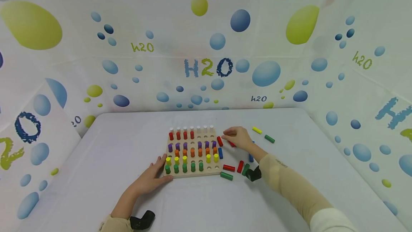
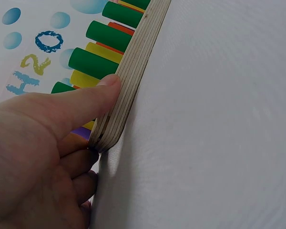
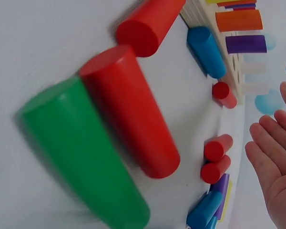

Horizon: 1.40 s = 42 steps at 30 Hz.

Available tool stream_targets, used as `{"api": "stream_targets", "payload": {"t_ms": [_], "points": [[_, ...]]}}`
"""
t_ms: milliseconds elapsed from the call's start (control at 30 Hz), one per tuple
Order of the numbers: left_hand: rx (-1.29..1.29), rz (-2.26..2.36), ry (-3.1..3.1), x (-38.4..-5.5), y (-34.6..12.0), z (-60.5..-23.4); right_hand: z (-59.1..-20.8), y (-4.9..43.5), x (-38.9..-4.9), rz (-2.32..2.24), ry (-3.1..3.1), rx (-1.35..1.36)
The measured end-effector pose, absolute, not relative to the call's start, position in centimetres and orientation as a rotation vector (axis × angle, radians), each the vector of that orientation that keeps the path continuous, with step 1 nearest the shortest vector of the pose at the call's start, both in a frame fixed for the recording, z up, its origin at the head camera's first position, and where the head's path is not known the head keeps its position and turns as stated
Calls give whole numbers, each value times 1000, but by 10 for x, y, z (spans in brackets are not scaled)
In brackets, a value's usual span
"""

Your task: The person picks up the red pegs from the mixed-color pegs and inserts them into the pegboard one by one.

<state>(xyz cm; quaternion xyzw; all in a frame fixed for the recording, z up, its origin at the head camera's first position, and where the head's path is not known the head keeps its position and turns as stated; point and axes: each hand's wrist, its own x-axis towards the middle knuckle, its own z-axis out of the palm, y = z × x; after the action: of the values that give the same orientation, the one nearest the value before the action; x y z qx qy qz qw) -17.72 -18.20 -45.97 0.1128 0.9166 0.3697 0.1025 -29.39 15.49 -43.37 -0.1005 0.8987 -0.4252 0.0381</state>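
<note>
A wooden pegboard [image 1: 196, 175] stands on the table with rows of white, red, purple, orange, yellow and green pegs upright in it. Several of its holes show no peg. My left hand [image 1: 148, 179] holds the board's near left corner, its thumb [image 2: 88, 101] on the front edge and the other fingers at the side. Beyond the right side of the board is my right hand [image 1: 239, 137], above the table with nothing visible in it. Its fingers look nearly straight in the right wrist view. Close to its fingertips lies a red peg [image 1: 220, 141]; another red peg [image 1: 231, 144] is partly hidden beneath it.
Loose pegs lie right of the board: a blue peg [image 1: 220, 153] beside its edge, a green peg [image 1: 226, 176] near the front, a red peg [image 3: 131, 112] against another green peg [image 3: 86, 152]. Farther back lies a yellow peg [image 1: 256, 130]. A patterned backdrop [image 1: 173, 17] rises behind the table.
</note>
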Motion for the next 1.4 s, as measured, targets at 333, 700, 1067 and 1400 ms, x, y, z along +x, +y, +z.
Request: {"api": "stream_targets", "payload": {"t_ms": [333, 700, 1067, 1400], "points": [[329, 1086, 2710, -176, -182, -458, -439, 166, -295, -1238, 2782, -268], [324, 1089, 2707, -175, -182, -458, -441, 168, -300, -987, 2895, -346], [325, 1080, 2709, -176, -182, -459, -443, 162, -303, -611, 2973, -390], [311, 1088, 2702, -175, -181, -456, -441, 155, -300, -454, 2992, -411]]}}
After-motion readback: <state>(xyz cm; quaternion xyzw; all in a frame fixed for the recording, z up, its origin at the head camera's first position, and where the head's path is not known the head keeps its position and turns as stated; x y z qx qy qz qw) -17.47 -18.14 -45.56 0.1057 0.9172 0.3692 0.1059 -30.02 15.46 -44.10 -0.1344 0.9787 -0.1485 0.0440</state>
